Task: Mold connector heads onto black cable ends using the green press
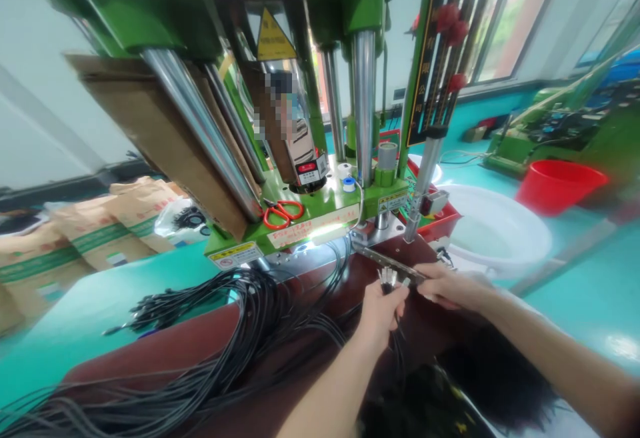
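Observation:
My left hand (pixel 381 311) is closed round a small bunch of black cables, whose silvery connector ends (pixel 387 278) stick up above the fingers. Just right of it, my right hand (pixel 443 286) grips the near end of a long, narrow metal bar (pixel 387 260). The bar's far end reaches to the lit gap under the green machine (pixel 320 208). Many black cables (pixel 250 311) lie on the dark red table (pixel 185 338) to the left, and some run into the machine's gap.
Orange-handled scissors (pixel 283 214) and a blue-and-white tape roll (pixel 349 185) lie on the machine's ledge. Brown paper sacks (pixel 90 231) stand at the left. A white tub (pixel 495 228), a red bucket (pixel 557 188) and a red crate (pixel 440 221) are at the right.

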### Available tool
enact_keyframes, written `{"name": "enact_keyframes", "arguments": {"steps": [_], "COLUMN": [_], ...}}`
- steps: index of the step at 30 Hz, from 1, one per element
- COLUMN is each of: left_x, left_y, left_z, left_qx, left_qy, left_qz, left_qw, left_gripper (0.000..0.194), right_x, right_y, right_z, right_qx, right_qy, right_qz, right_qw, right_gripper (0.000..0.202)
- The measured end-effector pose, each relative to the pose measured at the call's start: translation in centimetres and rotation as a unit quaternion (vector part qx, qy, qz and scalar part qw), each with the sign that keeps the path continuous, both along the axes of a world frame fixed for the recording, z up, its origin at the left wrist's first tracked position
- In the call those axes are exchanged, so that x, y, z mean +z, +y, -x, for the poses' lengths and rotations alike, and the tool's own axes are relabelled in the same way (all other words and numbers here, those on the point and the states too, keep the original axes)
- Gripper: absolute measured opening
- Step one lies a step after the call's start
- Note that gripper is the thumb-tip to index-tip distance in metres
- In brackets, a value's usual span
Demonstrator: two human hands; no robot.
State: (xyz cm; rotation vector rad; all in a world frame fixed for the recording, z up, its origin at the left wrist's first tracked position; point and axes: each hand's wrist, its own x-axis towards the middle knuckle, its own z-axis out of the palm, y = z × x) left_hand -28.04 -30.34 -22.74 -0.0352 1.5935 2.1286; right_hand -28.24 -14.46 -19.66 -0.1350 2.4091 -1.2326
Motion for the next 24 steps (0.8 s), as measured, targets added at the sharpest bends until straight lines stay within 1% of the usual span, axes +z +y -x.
{"name": "enact_keyframes", "arguments": {"steps": [1,2,3,4,6,10,15,18,22,24], "left_x": [0.0,0.0,-0.1,-0.2,-0.3,-0.2,0.3,-0.1,-0.9,-0.8], "left_y": [0.2,0.3,0.5,0.7,1.0,1.3,1.5,1.5,1.2,1.0], "left_z": [-0.1,-0.3,-0.4,-0.5,-0.7,-0.8,-0.8,-0.9,-1.1,-1.1], "left_qx": [-0.014,-0.030,-0.045,-0.056,-0.066,-0.065,-0.069,-0.069,-0.067,-0.075], "left_qy": [0.004,0.008,0.013,0.018,0.031,0.038,0.036,0.047,0.079,0.081], "left_qz": [0.005,0.011,0.017,0.025,0.046,0.079,0.084,0.090,0.098,0.100], "left_qw": [1.000,0.999,0.999,0.998,0.996,0.994,0.993,0.992,0.990,0.989], "left_gripper": [0.034,0.032,0.030,0.028,0.025,0.026,0.030,0.030,0.027,0.027], "right_x": [-0.7,-1.4,-2.0,-2.4,-2.9,-2.6,-2.8,-3.1,-3.2,-3.2], "right_y": [0.1,0.1,0.0,-0.3,-0.8,-1.5,-1.6,-1.8,-2.1,-2.1], "right_z": [-1.2,-2.2,-3.0,-3.6,-4.2,-4.2,-4.3,-4.5,-4.7,-4.7], "right_qx": [-0.063,-0.121,-0.167,-0.194,-0.215,-0.229,-0.246,-0.257,-0.228,-0.230], "right_qy": [-0.033,-0.052,-0.056,-0.045,-0.015,0.020,0.024,0.050,0.128,0.117], "right_qz": [0.101,0.186,0.254,0.291,0.322,0.326,0.304,0.274,0.216,0.226], "right_qw": [0.992,0.974,0.951,0.936,0.922,0.917,0.920,0.925,0.941,0.939], "right_gripper": [0.009,0.017,0.025,0.031,0.037,0.037,0.042,0.044,0.045,0.045]}}
